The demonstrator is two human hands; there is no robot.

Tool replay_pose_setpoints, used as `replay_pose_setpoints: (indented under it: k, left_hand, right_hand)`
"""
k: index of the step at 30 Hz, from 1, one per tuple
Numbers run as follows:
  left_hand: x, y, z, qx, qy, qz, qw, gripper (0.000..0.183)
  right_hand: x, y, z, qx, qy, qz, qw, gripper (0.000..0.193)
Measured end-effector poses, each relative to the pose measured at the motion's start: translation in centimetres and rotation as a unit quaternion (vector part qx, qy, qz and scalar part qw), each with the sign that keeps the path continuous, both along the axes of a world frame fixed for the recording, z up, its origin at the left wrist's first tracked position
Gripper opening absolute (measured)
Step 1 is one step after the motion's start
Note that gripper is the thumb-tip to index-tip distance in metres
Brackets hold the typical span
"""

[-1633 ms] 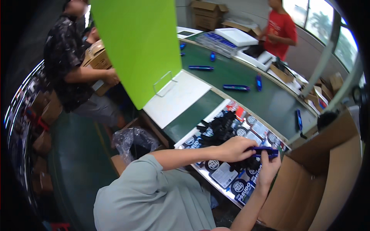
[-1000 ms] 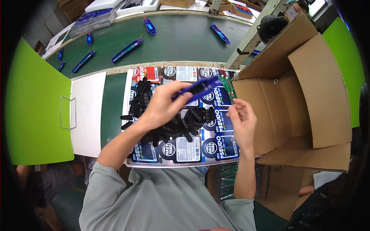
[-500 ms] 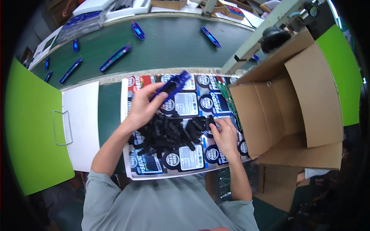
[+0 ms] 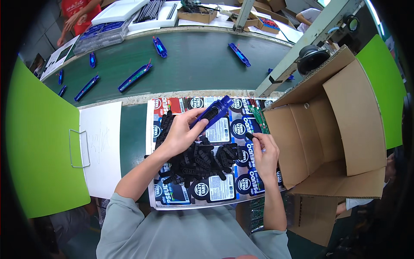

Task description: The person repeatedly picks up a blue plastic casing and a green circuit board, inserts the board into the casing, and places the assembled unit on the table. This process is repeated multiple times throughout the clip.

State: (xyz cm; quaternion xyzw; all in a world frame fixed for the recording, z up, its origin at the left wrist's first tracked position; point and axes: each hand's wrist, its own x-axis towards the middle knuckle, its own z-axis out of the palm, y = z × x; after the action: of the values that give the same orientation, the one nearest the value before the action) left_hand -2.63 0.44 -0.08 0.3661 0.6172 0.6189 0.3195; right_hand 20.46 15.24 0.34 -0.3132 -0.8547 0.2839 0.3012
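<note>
My left hand [image 4: 183, 131] grips a blue plastic housing [image 4: 221, 106], tilted up to the right, with a black insert showing in its hollow. In my right hand [image 4: 267, 157], thumb and fingertips pinch a small black plastic piece [image 4: 249, 135], mostly covered by the fingers. Between and below the hands lies a heap of black plastic pieces [image 4: 196, 162] on printed sheets [image 4: 222, 190]. Green circuit boards with red wires [image 4: 258, 117] rest at the sheets' right edge, near my right hand.
An open cardboard box [image 4: 297, 142] stands at the right. Beyond the sheets, a green conveyor belt [image 4: 194, 64] carries several blue housings [image 4: 135, 77]. Left is a green board [image 4: 43, 142] beside white paper [image 4: 103, 151]. A person in red [image 4: 82, 15] stands at the far left.
My right hand has lifted away from the heap's right side, a black piece in its fingertips. The whole view has shifted; my left hand still holds the blue housing.
</note>
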Motion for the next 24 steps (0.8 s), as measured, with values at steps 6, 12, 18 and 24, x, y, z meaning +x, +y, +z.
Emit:
replay_pose_setpoints:
  k: [6, 12, 18, 24]
  left_hand:
    - [-0.6, -0.4, -0.1, -0.006, -0.032, 0.005, 0.999, 0.034]
    - [-0.4, 0.4, 0.7, 0.018, -0.036, 0.01, 0.999, 0.034]
    - [-0.7, 0.2, 0.3, 0.014, -0.025, 0.01, 1.0, 0.033]
    - [-1.0, 0.5, 0.0, 0.013, -0.041, -0.001, 0.999, 0.033]
  right_hand:
    - [1.6, 1.1, -3.2, 0.005, -0.075, 0.028, 0.997, 0.012]
    - [0.4, 4.7, -3.3, 0.074, -0.094, -0.039, 0.992, 0.014]
    - [-0.8, 6.8, -3.8, 0.276, -0.293, -0.086, 0.911, 0.01]
    - [-0.7, 4.0, -5.3, 0.319, -0.249, -0.082, 0.911, 0.014]
